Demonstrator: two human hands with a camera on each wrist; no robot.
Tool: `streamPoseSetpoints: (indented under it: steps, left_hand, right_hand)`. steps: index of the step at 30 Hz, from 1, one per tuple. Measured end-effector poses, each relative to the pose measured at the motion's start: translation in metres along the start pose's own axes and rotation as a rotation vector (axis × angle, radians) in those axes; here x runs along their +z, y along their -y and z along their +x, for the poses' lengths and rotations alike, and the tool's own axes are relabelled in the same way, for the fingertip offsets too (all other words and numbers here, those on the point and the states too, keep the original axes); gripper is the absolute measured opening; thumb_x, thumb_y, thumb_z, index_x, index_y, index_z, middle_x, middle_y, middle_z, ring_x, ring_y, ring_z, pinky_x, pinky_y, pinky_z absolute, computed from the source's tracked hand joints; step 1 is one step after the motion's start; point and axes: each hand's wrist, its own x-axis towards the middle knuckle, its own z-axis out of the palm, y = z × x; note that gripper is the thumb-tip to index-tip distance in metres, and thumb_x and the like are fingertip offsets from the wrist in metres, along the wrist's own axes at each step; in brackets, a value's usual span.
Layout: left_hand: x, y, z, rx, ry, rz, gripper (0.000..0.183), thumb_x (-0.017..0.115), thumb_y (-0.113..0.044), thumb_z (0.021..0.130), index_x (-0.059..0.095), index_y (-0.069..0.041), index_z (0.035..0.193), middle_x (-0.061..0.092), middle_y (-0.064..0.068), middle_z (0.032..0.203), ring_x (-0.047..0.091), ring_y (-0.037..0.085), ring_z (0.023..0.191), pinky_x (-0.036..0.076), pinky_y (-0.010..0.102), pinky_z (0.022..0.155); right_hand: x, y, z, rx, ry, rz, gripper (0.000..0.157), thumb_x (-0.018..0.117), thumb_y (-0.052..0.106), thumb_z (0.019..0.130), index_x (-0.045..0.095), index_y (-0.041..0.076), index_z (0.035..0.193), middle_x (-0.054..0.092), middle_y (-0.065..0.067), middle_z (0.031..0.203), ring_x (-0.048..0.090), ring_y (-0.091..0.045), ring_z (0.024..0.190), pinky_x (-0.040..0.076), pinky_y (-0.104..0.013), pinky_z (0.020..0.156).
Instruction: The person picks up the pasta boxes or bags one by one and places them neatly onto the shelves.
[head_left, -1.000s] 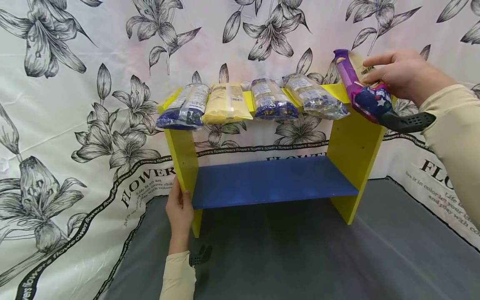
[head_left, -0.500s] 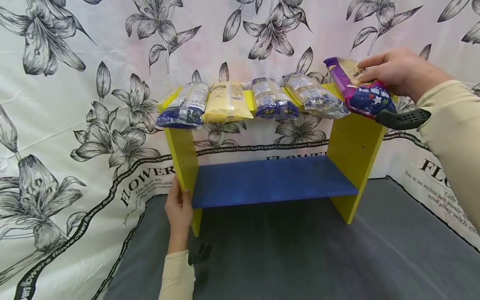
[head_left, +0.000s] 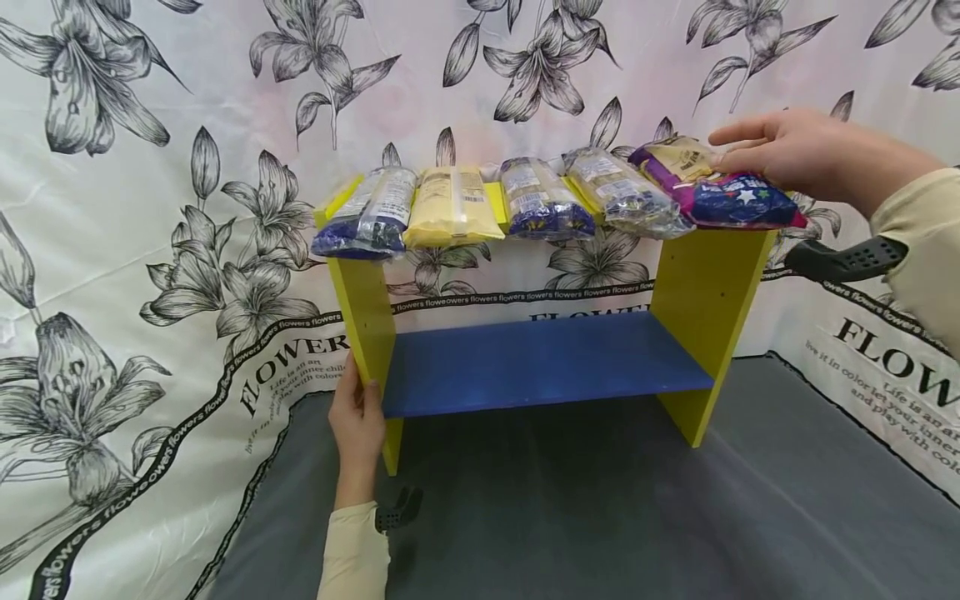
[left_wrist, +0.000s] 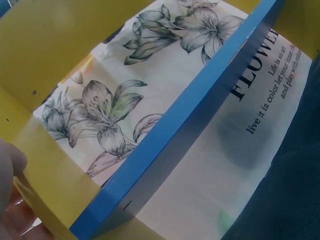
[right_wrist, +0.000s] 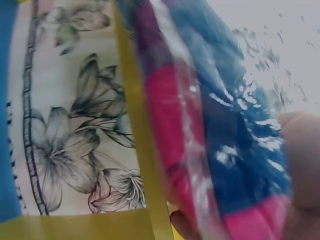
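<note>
A purple, pink and dark-blue plastic packet (head_left: pixel 742 198) with stars lies at the right end of the shelf unit's yellow top. My right hand (head_left: pixel 806 158) is over its right part, with the visible fingers fairly straight. Close up in the right wrist view, the shiny packet (right_wrist: pixel 235 125) hides part of that hand (right_wrist: pixel 302 155). Lower left, my left hand (head_left: pixel 358 421) holds the edge of the yellow side panel (head_left: pixel 365 321), thumb on the near side. Part of the left hand (left_wrist: pixel 12 200) also shows in the left wrist view.
Several other packets line the top, including a pale yellow one (head_left: pixel 453 204) and a clear one with blue (head_left: pixel 626 192). A blue shelf (head_left: pixel 540 362) spans the unit. Grey cloth (head_left: pixel 540 517) lies beneath; a flower-printed sheet (head_left: pixel 225 75) hangs behind.
The purple packet has come down from a tilted position, held in my right hand, to lie on the top board. My right hand's fingers have loosened from it. The left hand stays put.
</note>
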Motion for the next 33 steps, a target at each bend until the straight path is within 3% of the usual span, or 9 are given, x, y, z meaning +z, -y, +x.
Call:
streamPoseSetpoints:
  steps: [3, 5, 9, 11, 16, 23, 33]
  left_hand:
    - [-0.001, 0.000, 0.001, -0.003, 0.001, 0.012, 0.057, 0.052, 0.004, 0.101, 0.041, -0.004, 0.156, 0.057, 0.028, 0.141, 0.061, 0.047, 0.125, 0.053, 0.057, 0.096]
    - [-0.003, 0.001, 0.001, -0.007, -0.005, 0.025, 0.057, 0.052, 0.004, 0.101, 0.041, -0.005, 0.156, 0.057, 0.028, 0.140, 0.061, 0.046, 0.125, 0.057, 0.045, 0.097]
    - [-0.010, 0.002, 0.001, -0.018, -0.025, 0.034, 0.056, 0.052, 0.004, 0.101, 0.042, -0.004, 0.155, 0.058, 0.028, 0.138, 0.061, 0.046, 0.125, 0.049, 0.015, 0.095]
    - [-0.012, 0.002, 0.001, -0.020, -0.023, 0.031, 0.055, 0.051, 0.002, 0.102, 0.040, -0.004, 0.156, 0.057, 0.029, 0.140, 0.060, 0.047, 0.125, 0.043, 0.006, 0.092]
    - [-0.012, 0.000, -0.001, -0.047, 0.008, 0.027, 0.056, 0.048, -0.001, 0.103, 0.038, -0.007, 0.158, 0.055, 0.027, 0.146, 0.059, 0.045, 0.128, 0.040, 0.002, 0.089]
    - [-0.010, 0.000, -0.003, -0.054, -0.012, 0.043, 0.057, 0.051, 0.001, 0.102, 0.041, -0.010, 0.157, 0.058, 0.025, 0.143, 0.061, 0.044, 0.126, 0.039, 0.001, 0.088]
    - [0.002, -0.003, -0.006, -0.020, -0.007, 0.007, 0.056, 0.051, 0.002, 0.102, 0.044, -0.010, 0.156, 0.061, 0.024, 0.138, 0.063, 0.044, 0.120, 0.041, 0.001, 0.087]
  right_hand:
    - [0.006, 0.000, -0.014, -0.019, -0.031, -0.091, 0.079, 0.041, 0.047, 0.106, 0.006, 0.006, 0.165, 0.031, -0.041, 0.154, 0.067, -0.027, 0.100, 0.056, -0.030, 0.075]
    - [0.011, 0.000, -0.022, -0.025, -0.044, -0.098, 0.081, 0.044, 0.049, 0.105, 0.009, 0.006, 0.165, 0.033, -0.041, 0.153, 0.065, -0.030, 0.101, 0.055, -0.030, 0.074]
    - [0.023, -0.002, -0.032, -0.020, -0.057, 0.068, 0.080, 0.048, 0.046, 0.105, 0.011, 0.008, 0.165, 0.042, -0.036, 0.145, 0.069, -0.014, 0.087, 0.061, -0.028, 0.070]
    - [0.029, -0.005, -0.035, -0.018, -0.063, 0.161, 0.078, 0.050, 0.042, 0.105, 0.014, 0.008, 0.165, 0.053, -0.024, 0.135, 0.070, -0.009, 0.083, 0.062, -0.030, 0.072]
    - [0.032, -0.013, -0.038, -0.020, -0.081, 0.279, 0.073, 0.056, 0.034, 0.103, 0.024, 0.008, 0.163, 0.064, 0.013, 0.107, 0.070, -0.007, 0.082, 0.062, -0.027, 0.073]
    - [0.027, -0.014, -0.032, -0.011, -0.063, 0.299, 0.075, 0.058, 0.034, 0.102, 0.023, 0.007, 0.163, 0.066, 0.017, 0.101, 0.070, -0.004, 0.085, 0.061, -0.023, 0.076]
    - [0.025, -0.027, -0.031, -0.019, -0.128, 0.318, 0.074, 0.058, 0.036, 0.102, 0.026, 0.007, 0.163, 0.065, 0.022, 0.102, 0.069, -0.003, 0.083, 0.060, -0.021, 0.074]
